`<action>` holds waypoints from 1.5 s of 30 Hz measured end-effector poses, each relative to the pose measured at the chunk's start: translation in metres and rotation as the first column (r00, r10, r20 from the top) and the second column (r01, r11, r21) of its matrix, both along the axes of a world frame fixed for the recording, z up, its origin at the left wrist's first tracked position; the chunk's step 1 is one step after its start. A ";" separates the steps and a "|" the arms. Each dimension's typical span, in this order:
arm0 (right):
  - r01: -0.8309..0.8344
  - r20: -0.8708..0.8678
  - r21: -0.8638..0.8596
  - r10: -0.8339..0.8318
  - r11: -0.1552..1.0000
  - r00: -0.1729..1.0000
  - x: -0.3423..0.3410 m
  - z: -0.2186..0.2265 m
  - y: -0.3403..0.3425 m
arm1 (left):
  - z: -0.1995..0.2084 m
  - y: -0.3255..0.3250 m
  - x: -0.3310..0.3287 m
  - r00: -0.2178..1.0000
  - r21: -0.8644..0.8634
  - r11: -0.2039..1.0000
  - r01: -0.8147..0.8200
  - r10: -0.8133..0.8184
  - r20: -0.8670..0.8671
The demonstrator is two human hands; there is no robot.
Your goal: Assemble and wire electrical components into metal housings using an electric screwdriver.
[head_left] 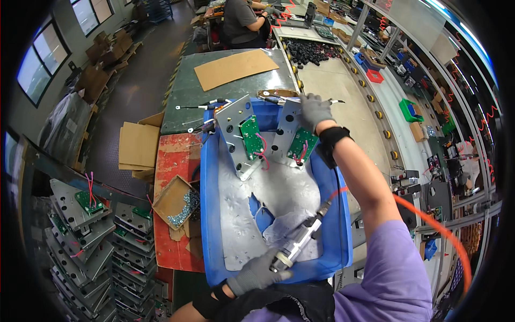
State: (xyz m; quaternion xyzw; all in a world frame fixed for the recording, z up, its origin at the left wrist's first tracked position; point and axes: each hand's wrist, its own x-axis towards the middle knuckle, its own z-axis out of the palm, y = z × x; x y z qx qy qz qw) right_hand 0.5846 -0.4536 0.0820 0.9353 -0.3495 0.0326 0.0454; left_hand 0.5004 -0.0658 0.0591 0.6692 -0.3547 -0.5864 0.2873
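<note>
My right hand point(315, 111), in a grey glove with a black wrist strap, grips the top of a grey metal plate point(286, 123). A green circuit board point(302, 146) with pink wires is fixed to that plate. To its left, a similar metal plate point(230, 134) with its own green board point(251, 138) leans in a blue plastic bin point(212, 214). Low in the view, my gloved left hand point(260, 275) closes around the near end of a silver powered screwdriver point(298, 240), which slants over the bin. Part of that grip is hidden.
A cardboard box of small screws point(177, 206) sits left of the bin. Stacked metal plates point(86, 247) fill the lower left. A cardboard sheet point(236, 70) lies beyond the bin. An orange air hose point(437, 222) curves by my right arm. A co-worker point(242, 24) sits at the far end.
</note>
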 end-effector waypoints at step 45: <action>0.402 -0.652 0.202 -0.183 0.893 0.736 -0.403 -0.133 -0.201 | 0.004 -0.025 -0.096 0.967 0.142 0.960 0.240 -0.250 0.054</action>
